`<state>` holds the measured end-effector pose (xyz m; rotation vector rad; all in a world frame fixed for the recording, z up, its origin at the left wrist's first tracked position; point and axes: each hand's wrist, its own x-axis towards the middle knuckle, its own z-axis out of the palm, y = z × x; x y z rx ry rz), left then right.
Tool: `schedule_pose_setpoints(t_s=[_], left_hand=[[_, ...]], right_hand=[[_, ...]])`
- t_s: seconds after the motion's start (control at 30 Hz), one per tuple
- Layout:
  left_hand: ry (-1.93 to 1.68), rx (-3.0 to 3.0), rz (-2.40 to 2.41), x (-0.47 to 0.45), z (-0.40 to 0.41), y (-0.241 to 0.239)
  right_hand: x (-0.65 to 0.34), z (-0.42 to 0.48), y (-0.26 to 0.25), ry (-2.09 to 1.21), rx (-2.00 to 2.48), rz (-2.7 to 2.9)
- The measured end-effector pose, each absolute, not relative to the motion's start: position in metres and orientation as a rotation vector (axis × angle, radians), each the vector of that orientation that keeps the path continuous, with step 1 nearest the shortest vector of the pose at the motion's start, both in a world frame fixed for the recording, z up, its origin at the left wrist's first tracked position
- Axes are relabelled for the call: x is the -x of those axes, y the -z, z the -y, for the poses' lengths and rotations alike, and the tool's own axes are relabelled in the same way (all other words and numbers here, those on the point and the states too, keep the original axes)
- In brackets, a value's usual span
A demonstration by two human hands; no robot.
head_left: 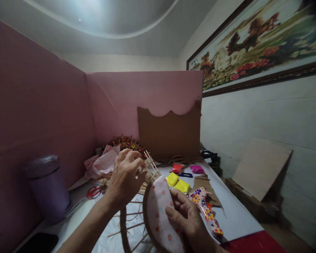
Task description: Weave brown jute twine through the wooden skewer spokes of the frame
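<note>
In the head view my right hand (185,214) grips the edge of a round panel (160,214) covered in white cloth with small orange-red flowers, its thumb on the cloth. My left hand (129,175) is above the panel's far edge, fingers bent and closed at a small frame of thin sticks bound with twine (153,174). That frame stands at the top of the panel; its lower end is hidden. Below my left hand, a brown hoop (123,228) with thin sticks across it lies on the table, partly behind the panel.
A flower-patterned glue gun (205,211) lies right of my right hand, near yellow packets (177,182). Red-handled scissors (93,192) and a purple tumbler (48,189) stand left. Brown cardboard (170,135) leans at the back. A dark phone-like slab (39,242) lies front left.
</note>
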<state>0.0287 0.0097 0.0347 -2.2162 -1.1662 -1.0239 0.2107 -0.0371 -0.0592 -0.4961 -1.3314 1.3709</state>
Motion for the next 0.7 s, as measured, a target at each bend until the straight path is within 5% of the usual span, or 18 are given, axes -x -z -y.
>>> schedule_pose_setpoints(t_s=[0.33,0.7], left_hand=[[0.91,2.18,1.208,-0.04,-0.011,-0.04],[1.232,2.244,1.209,-0.017,-0.019,-0.03]], right_hand=[[-0.21,0.036,0.06,-1.35,0.53,1.332],[-0.208,0.036,0.06,-1.372,0.528,1.273]])
